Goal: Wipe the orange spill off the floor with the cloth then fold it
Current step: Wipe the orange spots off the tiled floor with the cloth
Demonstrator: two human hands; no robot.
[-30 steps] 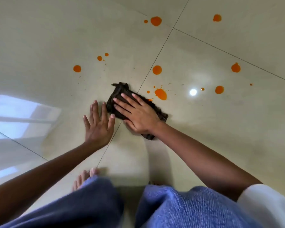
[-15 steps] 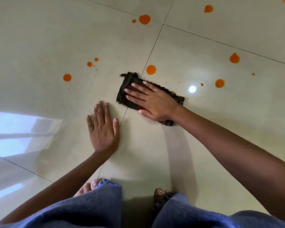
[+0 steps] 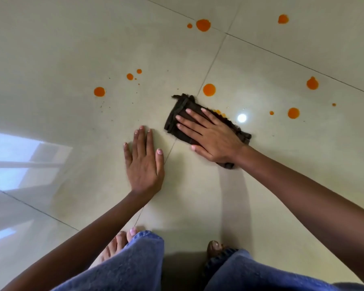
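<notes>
Glossy tiled floor (image 3: 282,164) | right hand (image 3: 210,133) flat, fingers spread, pressing dark cloth (image 3: 177,114) | nearest orange drop (image 3: 209,89) just beyond cloth's far end | left hand (image 3: 144,162) flat beside cloth, empty

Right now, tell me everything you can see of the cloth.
The cloth is dark brown, looks like soft fabric with frayed edges, bunched into a rough oblong lying flat on the floor, angled across a tile joint. The right hand presses flat on it, fingers spread. Orange spill peeks out at its far edge. The left hand rests apart.
</notes>
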